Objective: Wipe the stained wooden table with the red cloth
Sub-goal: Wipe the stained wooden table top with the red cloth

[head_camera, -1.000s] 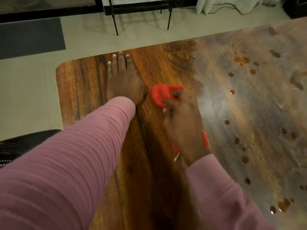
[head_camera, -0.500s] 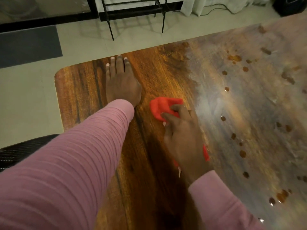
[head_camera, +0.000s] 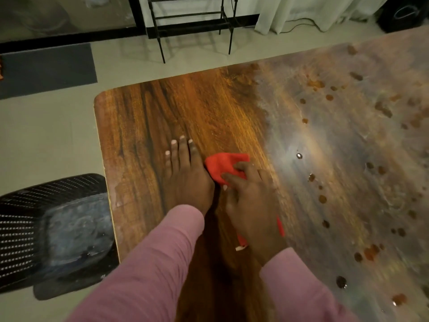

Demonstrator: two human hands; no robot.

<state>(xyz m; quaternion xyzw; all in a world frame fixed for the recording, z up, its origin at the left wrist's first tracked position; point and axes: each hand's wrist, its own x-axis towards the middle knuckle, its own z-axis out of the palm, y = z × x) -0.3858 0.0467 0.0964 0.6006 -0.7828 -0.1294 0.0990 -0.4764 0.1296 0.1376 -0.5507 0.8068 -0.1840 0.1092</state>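
At the far left, a dark floor mat lies on pale tiles, and nearer the viewer stands a black mesh chair with a blue-grey seat, just beside the corner of a wooden surface. The left part of that surface shows warm brown grain.

A person in pink sleeves reaches over it from below. The left hand lies palm down on the wood, its fingers straight and close together, holding nothing.

Just right of it, touching its edge, is the red cloth, bunched on the surface. The right hand covers most of the cloth, with its fingers bent down and clamped on the fabric. Small strips of red show at either side of the hand near the wrist.

Further right, the surface turns grey and smeared, scattered with round brown stains running from the far edge toward the viewer.

Beyond the surface, on the floor, stand a black metal frame and, to its right, a pale curtain.
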